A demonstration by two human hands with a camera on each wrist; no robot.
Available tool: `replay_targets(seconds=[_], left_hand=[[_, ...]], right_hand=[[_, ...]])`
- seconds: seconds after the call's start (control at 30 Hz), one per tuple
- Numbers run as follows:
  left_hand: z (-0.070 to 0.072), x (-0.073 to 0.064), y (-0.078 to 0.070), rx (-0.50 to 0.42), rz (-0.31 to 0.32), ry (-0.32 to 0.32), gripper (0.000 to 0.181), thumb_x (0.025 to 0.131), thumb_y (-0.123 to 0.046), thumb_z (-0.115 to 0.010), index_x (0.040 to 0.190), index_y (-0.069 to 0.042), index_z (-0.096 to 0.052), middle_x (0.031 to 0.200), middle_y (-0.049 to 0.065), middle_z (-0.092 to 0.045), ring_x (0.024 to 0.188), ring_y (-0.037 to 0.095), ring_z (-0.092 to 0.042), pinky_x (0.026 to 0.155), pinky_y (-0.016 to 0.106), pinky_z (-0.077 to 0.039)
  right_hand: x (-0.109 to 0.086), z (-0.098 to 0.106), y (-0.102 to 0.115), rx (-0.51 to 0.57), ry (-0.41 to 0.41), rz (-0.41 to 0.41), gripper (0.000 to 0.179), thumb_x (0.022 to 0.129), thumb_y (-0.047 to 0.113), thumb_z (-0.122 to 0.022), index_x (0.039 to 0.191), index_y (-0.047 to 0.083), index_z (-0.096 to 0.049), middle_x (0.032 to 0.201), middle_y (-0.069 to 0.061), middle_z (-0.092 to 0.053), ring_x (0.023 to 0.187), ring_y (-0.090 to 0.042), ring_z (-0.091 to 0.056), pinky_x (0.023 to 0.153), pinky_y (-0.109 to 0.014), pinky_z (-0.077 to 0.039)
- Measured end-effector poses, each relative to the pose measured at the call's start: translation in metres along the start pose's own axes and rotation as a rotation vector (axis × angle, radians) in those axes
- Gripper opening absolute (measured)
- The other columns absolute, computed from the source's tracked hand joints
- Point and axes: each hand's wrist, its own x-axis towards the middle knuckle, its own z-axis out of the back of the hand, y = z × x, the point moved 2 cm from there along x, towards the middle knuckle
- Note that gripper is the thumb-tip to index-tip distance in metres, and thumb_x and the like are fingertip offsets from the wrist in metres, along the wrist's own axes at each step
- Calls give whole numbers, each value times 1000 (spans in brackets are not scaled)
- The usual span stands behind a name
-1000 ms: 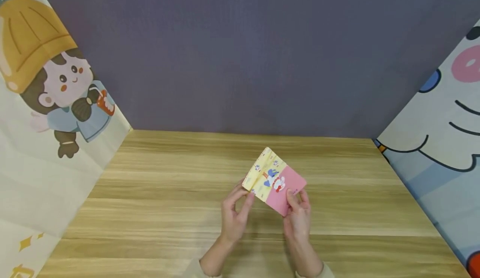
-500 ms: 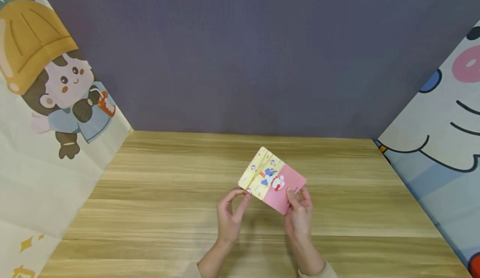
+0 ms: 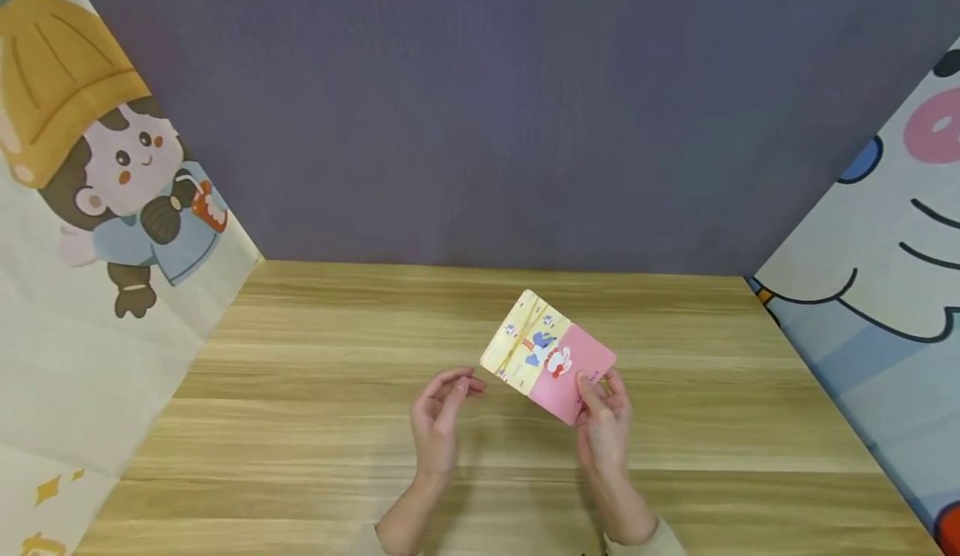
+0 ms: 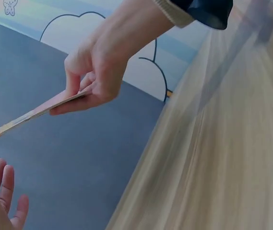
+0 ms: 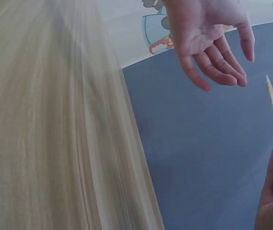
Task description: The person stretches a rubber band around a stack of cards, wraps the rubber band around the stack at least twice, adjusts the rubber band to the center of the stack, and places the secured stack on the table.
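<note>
A wood-grain table (image 3: 300,356) has pale and darker streaks running across it. A plain dark blue-grey panel (image 3: 480,106) rises along the table's far edge. Left of the table stands a white printed sheet (image 3: 45,373), with a cartoon child (image 3: 112,143) in an orange knit hat (image 3: 63,81), holding a red cup (image 3: 210,208); gold sparkles (image 3: 48,489) lie lower, beside the table's near left. Right of the table, a pale blue sheet (image 3: 877,389) bears a white, black-outlined figure (image 3: 870,239) with a pink oval (image 3: 930,127); a red shape (image 3: 951,529) sits by the table's near right corner, cut off by the view.
</note>
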Motion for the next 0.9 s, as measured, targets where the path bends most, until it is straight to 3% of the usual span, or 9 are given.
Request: replay_targets(seconds=[0.07,0.1,0.2,0.3,0.33,0.63,0.83,0.9], left_hand=[[3,3,0,3,-10,14,22,87,-3,-48,93,18,-52,79,15,-63,69,20,-61,68,29,-53],[7,5,8,-20,-41,28,23,89,-6,-48,95,15,-54,80,14,-64,70,19,-61,68,28,-52],[10,10,8,-8,-45,49,21,88,-6,-48,96,12,-55,81,13,-64,69,17,-61,65,26,-53],[13,15,5,16,-21,56,21,88,-7,-50,97,11,-56,82,16,-64,68,17,-61,63,28,-53],[11,17,-5,53,20,48,20,87,-4,-51,96,13,-55,80,17,-63,66,18,-61,61,28,-53],[13,30,-13,102,103,82,20,86,-1,-54,100,13,-55,83,22,-62,68,17,-60,60,30,-53],[13,35,-11,114,154,93,22,84,-3,-58,101,10,-57,84,24,-61,66,13,-59,55,26,-52],[12,36,-9,115,172,94,22,83,-2,-59,102,10,-57,84,25,-60,64,13,-58,54,25,-51]], right_hand=[[0,0,0,-10,8,-5,25,87,-7,-46,109,4,-50,90,-6,-65,82,-18,-62,74,-31,-52],[0,0,0,-15,13,-10,25,87,-7,-47,109,4,-50,90,-6,-65,81,-18,-62,73,-31,-52],[0,0,1,-27,21,-24,24,87,-7,-47,108,4,-51,89,-6,-65,79,-18,-63,72,-31,-53],[0,0,2,-65,27,-41,25,87,-7,-47,108,4,-51,87,-6,-65,77,-17,-63,71,-31,-53],[0,0,2,-78,29,-46,25,87,-8,-46,108,4,-52,86,-6,-65,76,-17,-63,70,-31,-53],[1,1,2,-161,76,-45,30,86,-5,-50,115,-1,-47,87,-4,-65,75,-17,-63,66,-31,-54],[24,32,-29,-164,218,71,39,84,4,-58,121,-3,-46,97,-13,-64,78,-23,-63,63,-35,-54],[34,43,-41,-168,251,75,39,85,5,-58,121,-1,-47,99,-16,-62,80,-25,-63,64,-36,-54]])
